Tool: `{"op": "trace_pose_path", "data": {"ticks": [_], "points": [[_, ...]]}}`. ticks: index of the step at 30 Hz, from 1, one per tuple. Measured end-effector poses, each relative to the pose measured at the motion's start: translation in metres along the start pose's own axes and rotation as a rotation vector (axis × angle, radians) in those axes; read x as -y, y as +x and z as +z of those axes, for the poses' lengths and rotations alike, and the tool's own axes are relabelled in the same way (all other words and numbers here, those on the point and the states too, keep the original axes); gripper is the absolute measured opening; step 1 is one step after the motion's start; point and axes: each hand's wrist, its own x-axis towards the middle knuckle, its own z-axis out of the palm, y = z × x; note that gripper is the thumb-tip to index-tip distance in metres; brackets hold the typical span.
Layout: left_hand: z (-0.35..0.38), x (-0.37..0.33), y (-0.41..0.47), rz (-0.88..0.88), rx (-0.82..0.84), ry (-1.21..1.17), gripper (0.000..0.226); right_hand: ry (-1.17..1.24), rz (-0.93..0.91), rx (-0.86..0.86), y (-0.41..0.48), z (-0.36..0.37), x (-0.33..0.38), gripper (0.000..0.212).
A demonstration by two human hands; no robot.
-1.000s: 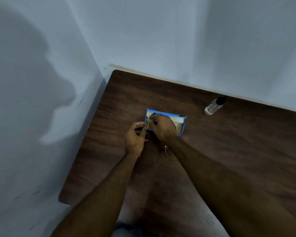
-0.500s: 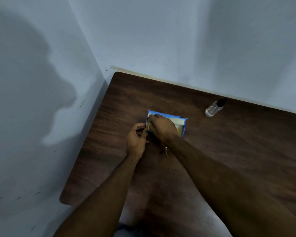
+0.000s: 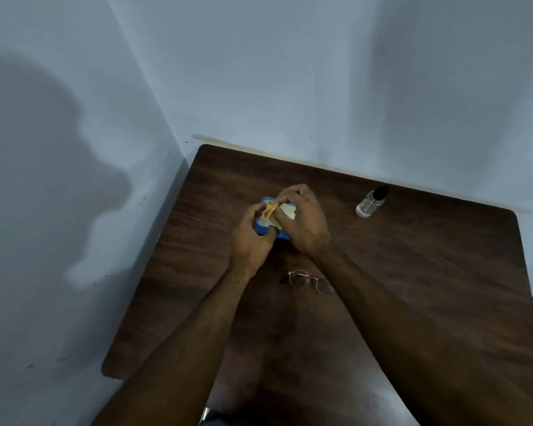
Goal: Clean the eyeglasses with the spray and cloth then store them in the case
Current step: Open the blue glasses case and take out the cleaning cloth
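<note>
Since the earlier frame the yellow cloth point(image 3: 269, 210) has been raised from the blue case point(image 3: 262, 229) and is pinched by the left hand point(image 3: 251, 242) and the right hand point(image 3: 303, 224) just above it. The eyeglasses point(image 3: 310, 281) are laid on the table point(image 3: 428, 272) beside the right forearm; the spray bottle point(image 3: 370, 202) is stood well apart.

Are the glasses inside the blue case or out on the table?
Out. The eyeglasses lie on the table, apart from the blue case and nearer the person.
</note>
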Motion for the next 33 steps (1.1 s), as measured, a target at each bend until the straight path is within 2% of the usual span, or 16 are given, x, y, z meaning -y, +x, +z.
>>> {"op": "trace_pose_path", "data": {"ticks": [6,12,17,21,24,28,31,33], "points": [[0.002,-0.03,0.008,-0.065,-0.001,-0.19,0.038,0.196,0.111,-0.053,0.015,-0.028,0.016,0.006],[0.0,-0.054,0.011,0.007,0.0,-0.149,0.044,0.272,0.111,0.034,0.025,-0.052,0.023,0.009],[-0.007,-0.08,0.031,0.049,0.183,-0.119,0.057,0.249,0.007,0.121,0.031,-0.077,0.033,0.009],[-0.012,-0.1,0.043,0.094,0.275,-0.103,0.044,0.227,-0.022,0.124,0.036,-0.095,0.039,0.011],[-0.011,-0.108,0.041,0.07,0.246,-0.175,0.031,0.22,-0.011,0.091,0.038,-0.104,0.039,0.013],[-0.004,-0.109,0.037,0.011,0.194,-0.224,0.025,0.221,0.018,0.061,0.039,-0.109,0.035,0.018],[0.001,-0.11,0.033,-0.093,0.139,-0.324,0.023,0.296,0.067,0.029,0.035,-0.108,0.029,0.026],[0.005,-0.112,0.028,-0.16,0.097,-0.419,0.025,0.44,0.166,0.017,0.028,-0.104,0.02,0.029]]}}
